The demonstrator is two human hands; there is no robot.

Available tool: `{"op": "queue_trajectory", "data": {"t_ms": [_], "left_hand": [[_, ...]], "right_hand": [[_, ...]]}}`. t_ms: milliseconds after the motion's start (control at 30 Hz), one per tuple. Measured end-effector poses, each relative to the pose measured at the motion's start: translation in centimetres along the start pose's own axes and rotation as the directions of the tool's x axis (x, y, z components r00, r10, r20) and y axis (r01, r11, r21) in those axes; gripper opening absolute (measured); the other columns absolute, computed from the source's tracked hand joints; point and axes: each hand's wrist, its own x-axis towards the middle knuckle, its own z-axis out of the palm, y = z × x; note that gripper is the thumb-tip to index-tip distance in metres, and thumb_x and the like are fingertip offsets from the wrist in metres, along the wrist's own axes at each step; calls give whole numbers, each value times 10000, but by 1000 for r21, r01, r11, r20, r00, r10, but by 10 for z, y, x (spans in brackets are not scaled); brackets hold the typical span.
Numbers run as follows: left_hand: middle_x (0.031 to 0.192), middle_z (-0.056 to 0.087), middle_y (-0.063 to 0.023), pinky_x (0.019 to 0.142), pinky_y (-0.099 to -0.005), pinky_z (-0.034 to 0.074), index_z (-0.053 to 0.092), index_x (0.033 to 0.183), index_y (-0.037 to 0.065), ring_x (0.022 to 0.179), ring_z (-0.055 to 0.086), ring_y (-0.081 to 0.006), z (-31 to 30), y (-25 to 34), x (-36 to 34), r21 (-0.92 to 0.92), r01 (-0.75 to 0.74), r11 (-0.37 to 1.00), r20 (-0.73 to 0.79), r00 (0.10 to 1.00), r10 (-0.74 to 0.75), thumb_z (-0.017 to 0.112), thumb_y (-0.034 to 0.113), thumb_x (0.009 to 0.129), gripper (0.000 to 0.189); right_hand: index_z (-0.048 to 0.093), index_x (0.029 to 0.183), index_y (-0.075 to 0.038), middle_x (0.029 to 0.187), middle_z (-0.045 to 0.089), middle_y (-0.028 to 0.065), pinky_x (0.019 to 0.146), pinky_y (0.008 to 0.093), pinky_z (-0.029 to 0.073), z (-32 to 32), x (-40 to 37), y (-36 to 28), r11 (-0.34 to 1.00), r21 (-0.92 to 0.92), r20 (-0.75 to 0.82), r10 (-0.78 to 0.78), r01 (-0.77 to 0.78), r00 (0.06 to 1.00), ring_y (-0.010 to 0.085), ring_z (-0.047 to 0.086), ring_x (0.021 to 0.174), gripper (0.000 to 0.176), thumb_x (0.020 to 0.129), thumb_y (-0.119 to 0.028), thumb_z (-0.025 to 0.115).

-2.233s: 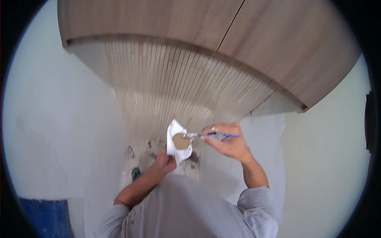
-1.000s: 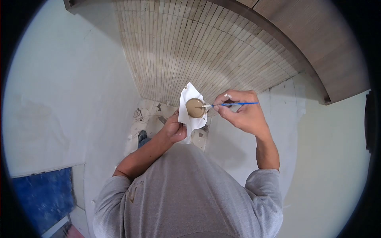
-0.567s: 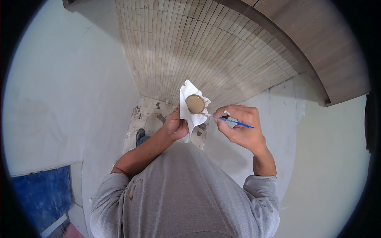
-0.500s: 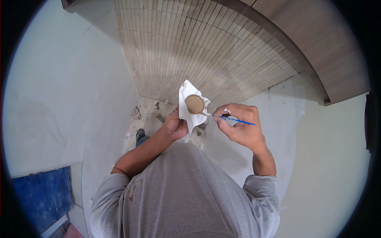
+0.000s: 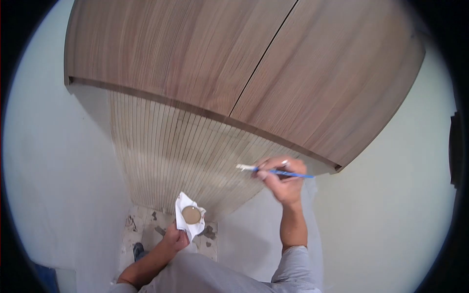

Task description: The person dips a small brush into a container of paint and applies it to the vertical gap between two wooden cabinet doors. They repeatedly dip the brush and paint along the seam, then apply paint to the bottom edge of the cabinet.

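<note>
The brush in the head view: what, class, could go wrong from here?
Held in the right hand away from the tan liquid, the brush, if loaded, might drip onto the floor.

The left hand grips the white wrapping around the liquid; a tilt could spill some.

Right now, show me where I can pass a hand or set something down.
A hand could probably pass between the cup and brush, below the cabinet. The floor shows only small pale gaps among dark scraps, near the shoe. Crowded: the left hand, white sheet and cup.
</note>
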Motion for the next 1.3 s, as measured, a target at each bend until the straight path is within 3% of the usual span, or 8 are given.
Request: {"op": "queue_trajectory", "data": {"t_ms": [167, 267, 533, 567, 633, 700, 1033, 1300], "left_hand": [[1380, 557, -194, 1059, -486, 486, 441, 1451, 57, 1236, 570, -367, 7, -3, 2, 11, -77, 997, 10, 997, 77, 488, 359, 1017, 531], [1386, 559, -180, 1060, -493, 484, 463, 1445, 79, 1236, 569, -368, 8, -1, 0, -34, -65, 997, -78, 995, 63, 479, 385, 1026, 519], [1324, 620, -142, 1049, -471, 504, 555, 1368, 112, 1197, 603, -343, 24, 7, 2, -69, -8, 998, -111, 994, 0, 485, 437, 1029, 474], [1387, 551, -192, 1091, -477, 456, 458, 1440, 60, 1247, 563, -361, 19, 7, 2, -111, -16, 994, -46, 999, 11, 500, 308, 1011, 497], [1380, 557, -190, 1090, -474, 458, 470, 1430, 60, 1244, 565, -358, 14, 8, 1, -140, 8, 990, -63, 998, -17, 496, 334, 1017, 496], [1280, 650, -111, 1056, -457, 497, 590, 1321, 117, 1174, 616, -330, 33, 9, 3, -96, 7, 995, -158, 987, -22, 494, 459, 1022, 464], [1248, 665, -86, 1041, -448, 499, 604, 1296, 121, 1159, 618, -303, 39, 10, 4, -25, 38, 999, -222, 974, -43, 546, 459, 999, 453], [1413, 544, -174, 1104, -477, 447, 480, 1433, 96, 1271, 550, -356, 17, 10, 5, -227, 65, 972, -19, 997, -71, 492, 420, 1022, 524]], "right_hand": [[676, 881, 22, 826, 721, 156, 648, 320, 605, -39, 84, -24, 896, -163, -100, -432, 413, 896, 191, 715, 726, 117, 769, 52, 689], [681, 909, 12, 868, 726, 151, 646, 326, 613, -56, 128, -25, 814, -214, -163, -574, 539, 802, 182, 709, 722, 130, 782, 43, 673], [681, 859, -18, 814, 726, 95, 655, 267, 567, -45, 190, -35, 755, -353, -343, -653, 552, 675, 117, 672, 710, 90, 780, 26, 674], [679, 855, -20, 809, 725, 93, 653, 267, 566, -45, 194, -30, 739, -398, -352, -670, 544, 654, 115, 672, 707, 92, 775, 25, 675], [670, 839, -29, 789, 720, 90, 639, 263, 562, -42, 198, -23, 699, -415, -351, -714, 582, 606, 108, 672, 700, 104, 754, 30, 667], [666, 836, -29, 790, 719, 89, 635, 260, 562, -39, 196, -22, 712, -405, -367, -701, 574, 611, 111, 675, 701, 111, 748, 39, 657], [670, 844, -33, 815, 722, 86, 648, 254, 572, -40, 195, -22, 667, -455, -316, -740, 589, 594, 113, 684, 705, 112, 753, 32, 674], [682, 836, -45, 785, 722, 65, 614, 240, 557, -38, 197, -24, 656, -484, -291, -745, 579, 601, 96, 672, 665, 99, 754, 10, 677]]}}
